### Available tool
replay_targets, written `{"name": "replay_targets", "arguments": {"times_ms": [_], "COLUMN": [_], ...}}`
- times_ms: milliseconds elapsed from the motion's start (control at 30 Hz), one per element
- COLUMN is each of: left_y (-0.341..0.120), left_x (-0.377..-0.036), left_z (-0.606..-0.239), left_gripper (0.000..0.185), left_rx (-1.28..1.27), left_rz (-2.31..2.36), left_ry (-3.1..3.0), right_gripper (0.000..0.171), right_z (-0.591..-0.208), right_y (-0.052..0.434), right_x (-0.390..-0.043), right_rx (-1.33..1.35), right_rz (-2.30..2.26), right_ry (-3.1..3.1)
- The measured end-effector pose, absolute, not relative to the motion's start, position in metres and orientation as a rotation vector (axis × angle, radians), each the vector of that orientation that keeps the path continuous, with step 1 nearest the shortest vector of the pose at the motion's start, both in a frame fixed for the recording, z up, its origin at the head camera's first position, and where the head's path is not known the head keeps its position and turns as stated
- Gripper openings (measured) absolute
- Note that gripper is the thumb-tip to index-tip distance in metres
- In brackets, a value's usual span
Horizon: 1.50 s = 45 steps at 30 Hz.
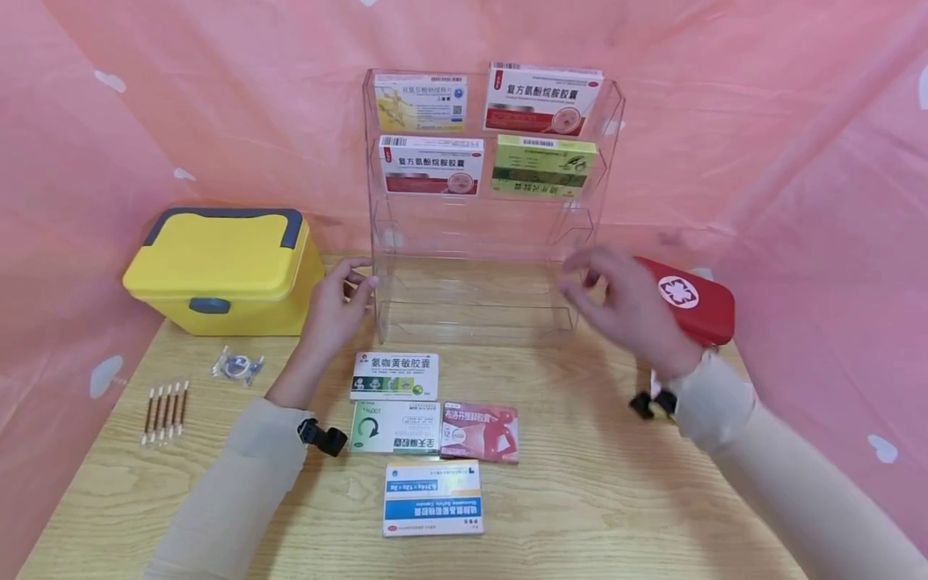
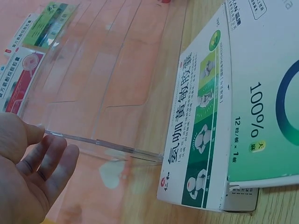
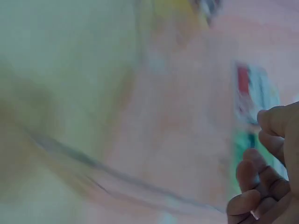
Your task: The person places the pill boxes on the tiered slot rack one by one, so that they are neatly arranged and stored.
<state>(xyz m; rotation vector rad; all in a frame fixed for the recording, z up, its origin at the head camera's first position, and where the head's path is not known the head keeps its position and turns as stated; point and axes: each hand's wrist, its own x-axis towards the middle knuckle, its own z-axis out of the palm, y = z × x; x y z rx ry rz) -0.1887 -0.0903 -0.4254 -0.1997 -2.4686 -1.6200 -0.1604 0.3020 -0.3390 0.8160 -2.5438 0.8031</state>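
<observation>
A clear plastic display rack [image 1: 474,318] stands at the back of the table, with boxes of medicine in its upper tiers. My left hand [image 1: 341,298] pinches the rack's left side edge; in the left wrist view the thumb and fingers of that hand [image 2: 35,172] meet at the panel. Near the rack's right side is my right hand [image 1: 623,302], blurred, its fingers loosely bent with nothing seen in them. In front of the rack lie a white-and-green box [image 1: 395,376], a green-and-white box [image 1: 395,427], a pink box [image 1: 479,433] and a blue-and-white box [image 1: 432,499].
At the left stands a yellow lidded case [image 1: 217,266], with cotton swabs [image 1: 165,411] and a small bagged blue-and-white item [image 1: 238,366] before it. A red first-aid pouch [image 1: 696,302] sits behind my right wrist. Pink cloth [image 1: 797,121] hangs around the table.
</observation>
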Motion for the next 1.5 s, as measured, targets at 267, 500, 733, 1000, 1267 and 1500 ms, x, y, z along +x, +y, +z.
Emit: {"name": "replay_targets", "arguments": {"times_ms": [267, 500, 733, 1000, 1267, 1500], "left_y": [-0.091, -0.088, -0.089, -0.09, -0.091, -0.09], "left_x": [-0.188, -0.188, -0.186, -0.186, -0.186, -0.186], "left_z": [-0.425, -0.426, -0.424, -0.423, -0.422, -0.424], "left_gripper": [0.036, 0.037, 0.037, 0.038, 0.037, 0.037], "left_rx": [-0.185, -0.197, -0.201, -0.189, -0.197, -0.203], "left_rz": [-1.631, -1.639, -1.635, -1.63, -1.624, -1.623], "left_ry": [-2.488, -2.494, -2.5, -2.516, -2.502, -2.504], "right_gripper": [0.032, 0.043, 0.053, 0.055, 0.042, 0.046], "right_z": [-0.434, -0.463, -0.471, -0.473, -0.47, -0.466], "right_y": [0.288, 0.282, 0.272, 0.269, 0.274, 0.282], "right_x": [-0.06, -0.03, -0.031, -0.04, -0.054, -0.073], "right_rx": [0.72, 0.606, 0.609, 0.614, 0.621, 0.526], "right_rz": [0.977, 1.011, 0.953, 0.934, 0.993, 0.934], "right_ry": [-2.955, -3.021, -3.03, -3.06, -2.991, -2.934]}}
